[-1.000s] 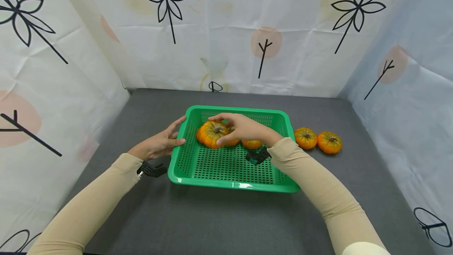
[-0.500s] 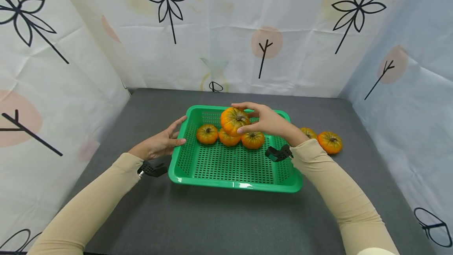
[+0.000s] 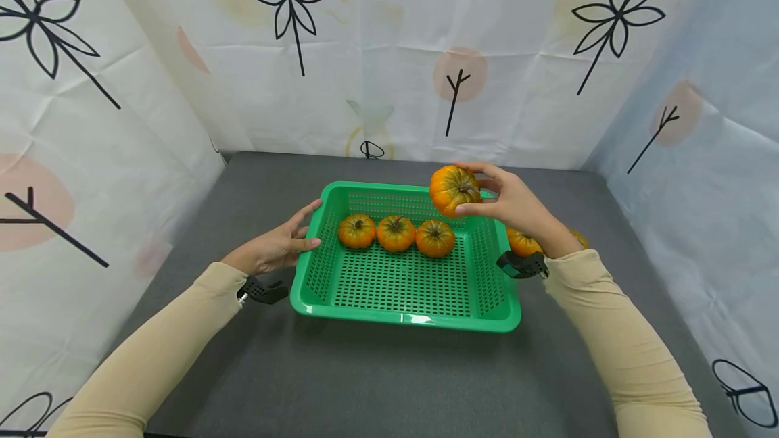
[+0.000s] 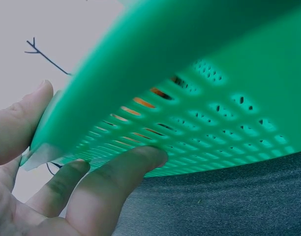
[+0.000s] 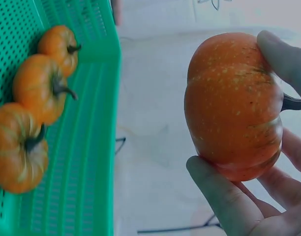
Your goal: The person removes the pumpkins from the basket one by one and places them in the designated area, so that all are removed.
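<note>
My right hand (image 3: 512, 203) grips a small orange pumpkin (image 3: 454, 191) between thumb and fingers, lifted over the back right corner of the green plastic basket (image 3: 402, 321). The right wrist view shows this held pumpkin (image 5: 234, 105) with its dark stem pointing toward the palm, away from the basket wall. Three more pumpkins (image 3: 396, 233) sit side by side in a row inside the basket. At the basket's left side, my left hand (image 3: 274, 247) holds the rim. In the left wrist view, its thumb lies at the rim and its fingers (image 4: 108, 191) touch the slotted outer wall.
To the right of the basket, another pumpkin (image 3: 524, 243) on the grey table (image 3: 389, 384) is partly covered by the right wrist. Beyond the forearm, one more pumpkin (image 3: 580, 238) barely shows. Patterned white cloth (image 3: 389, 53) hangs at the back and both sides.
My right hand has lifted the pumpkin off the others and carried it rightward and up. The row of three is uncovered, while the right forearm now hides the outside pumpkins more. The left hand stays put.
</note>
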`<state>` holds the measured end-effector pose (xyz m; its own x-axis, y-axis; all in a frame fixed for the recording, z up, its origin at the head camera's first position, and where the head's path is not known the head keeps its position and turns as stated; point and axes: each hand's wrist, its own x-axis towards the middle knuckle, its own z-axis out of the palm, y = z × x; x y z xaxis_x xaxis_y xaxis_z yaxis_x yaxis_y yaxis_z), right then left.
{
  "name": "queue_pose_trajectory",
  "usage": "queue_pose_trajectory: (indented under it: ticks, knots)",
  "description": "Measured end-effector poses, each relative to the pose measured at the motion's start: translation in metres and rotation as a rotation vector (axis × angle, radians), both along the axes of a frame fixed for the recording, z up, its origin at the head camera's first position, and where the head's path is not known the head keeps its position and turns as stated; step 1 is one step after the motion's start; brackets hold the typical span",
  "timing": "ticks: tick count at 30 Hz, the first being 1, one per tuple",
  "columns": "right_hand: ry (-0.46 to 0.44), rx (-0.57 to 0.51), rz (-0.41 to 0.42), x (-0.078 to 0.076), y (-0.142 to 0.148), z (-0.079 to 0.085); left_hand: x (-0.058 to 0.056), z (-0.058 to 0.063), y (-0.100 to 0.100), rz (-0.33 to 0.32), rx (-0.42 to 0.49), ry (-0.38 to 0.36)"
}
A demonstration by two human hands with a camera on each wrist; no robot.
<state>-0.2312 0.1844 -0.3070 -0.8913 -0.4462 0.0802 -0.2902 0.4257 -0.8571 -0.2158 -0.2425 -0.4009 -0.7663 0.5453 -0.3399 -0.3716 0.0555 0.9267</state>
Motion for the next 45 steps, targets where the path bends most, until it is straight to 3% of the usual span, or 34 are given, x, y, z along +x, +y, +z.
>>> queue_pose_trajectory:
  ticks: [14,34,45]
  knots:
    - [0.058,0.083,-0.205,0.016,0.055,-0.003,0.001,0.000,0.000,0.006,-0.014,-0.001]
    - [-0.020,0.149,-0.365,0.031,0.119,-0.031,0.002,0.002,0.001,0.012,0.002,-0.016]
    - [0.029,0.170,-0.440,0.046,0.149,-0.048,0.003,0.004,0.001,0.009,0.006,-0.015]
